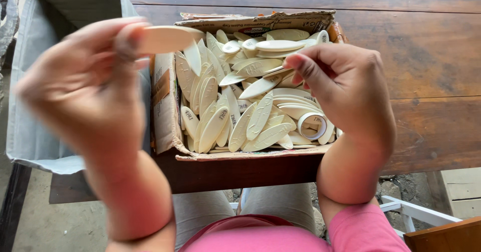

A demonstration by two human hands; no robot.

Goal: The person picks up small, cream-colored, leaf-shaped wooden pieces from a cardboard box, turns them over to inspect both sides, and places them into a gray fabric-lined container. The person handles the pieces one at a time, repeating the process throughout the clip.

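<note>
- Left hand (pixel 87 89) was raised close to the camera, over the left edge of the cardboard box (pixel 168 116), its fingers closed round one pale oval wooden biscuit (pixel 163 39) that stuck out to the right of the fingertips.
- Right hand (pixel 345 89) hung over the right side of the box, thumb and forefinger pinched on the end of a second oval piece (pixel 260 86) whose far tip lay among the pile.
- Judging progress: the box looked nearly full, heaped to its torn rim, so most of the pieces seemed not yet handled; only the two in the hands were apart from the heap.
- Count of hands: two, both the person's own.
- Count of biscuits: one held by the left hand, one in the right hand's pinch, and several dozen loose in the box, too overlapped to count exactly.
- Count of boxes: one cardboard box, which stood at the near edge of the brown wooden desk (pixel 431 56), its front wall about level with that edge.
- One small white ring (pixel 311 125), like a roll of tape, lay among the pieces near the box's near right corner.
- One grey open-topped bin (pixel 30 106) stood off the desk's left end, beside the box; its inside showed dark, and what it held could not be told.
</note>
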